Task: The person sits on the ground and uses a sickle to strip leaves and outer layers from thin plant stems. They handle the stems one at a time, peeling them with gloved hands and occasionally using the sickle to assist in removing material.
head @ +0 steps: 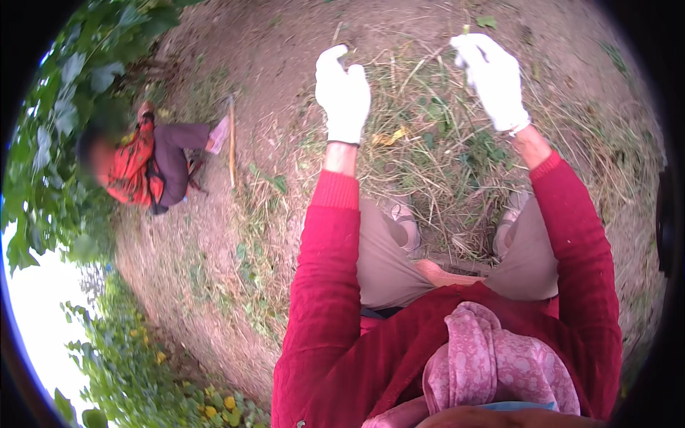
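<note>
My left hand [345,93], in a white glove, is raised over the ground with its fingers curled and the thumb apart. A thin dry stalk shows just beyond its fingertips; glare hides whether the hand holds it. To the right, my right hand [489,80] wears a matching glove. Its fingers are pinched together, and a short pale green plant stem [466,29] pokes out past them. Beneath and between the hands spreads a loose layer of cut grass and weeds [423,139], with a yellowed leaf [390,137] among it.
My feet [406,224] rest on either side of the cut grass. At left, another person [139,166] in a red patterned top sits low beside a long wooden-handled tool [232,142]. Leafy vines [91,69] hang at upper left; bushes [134,353] grow lower left.
</note>
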`<action>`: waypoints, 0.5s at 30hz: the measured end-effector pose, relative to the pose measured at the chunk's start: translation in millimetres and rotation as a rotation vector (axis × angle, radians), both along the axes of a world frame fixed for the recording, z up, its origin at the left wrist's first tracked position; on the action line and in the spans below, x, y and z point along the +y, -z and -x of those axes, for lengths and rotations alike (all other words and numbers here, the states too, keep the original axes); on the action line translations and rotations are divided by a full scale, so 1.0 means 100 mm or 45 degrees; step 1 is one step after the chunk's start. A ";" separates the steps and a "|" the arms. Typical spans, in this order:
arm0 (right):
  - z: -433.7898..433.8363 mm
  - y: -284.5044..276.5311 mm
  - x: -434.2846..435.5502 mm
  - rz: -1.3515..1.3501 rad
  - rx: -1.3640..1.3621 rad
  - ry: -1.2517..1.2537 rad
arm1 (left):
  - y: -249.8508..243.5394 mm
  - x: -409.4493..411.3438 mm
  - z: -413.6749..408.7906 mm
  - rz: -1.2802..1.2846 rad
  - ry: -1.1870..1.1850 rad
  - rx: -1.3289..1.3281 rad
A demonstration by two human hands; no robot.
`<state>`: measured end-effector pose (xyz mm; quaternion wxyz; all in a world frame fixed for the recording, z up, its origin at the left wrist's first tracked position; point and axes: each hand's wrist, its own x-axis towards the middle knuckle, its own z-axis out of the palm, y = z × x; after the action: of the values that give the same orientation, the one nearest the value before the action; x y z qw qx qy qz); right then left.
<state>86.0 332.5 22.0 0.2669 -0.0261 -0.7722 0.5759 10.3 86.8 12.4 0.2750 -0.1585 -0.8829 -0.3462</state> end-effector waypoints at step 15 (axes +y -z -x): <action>0.26 0.41 0.95 0.671 0.238 -0.138 | -0.19 0.54 -0.51 -0.389 0.672 -1.007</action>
<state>60.2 427.5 -18.5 0.2899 -0.0001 -0.5681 0.7702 61.8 140.4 31.7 -0.1578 -0.1911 -0.7885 -0.5629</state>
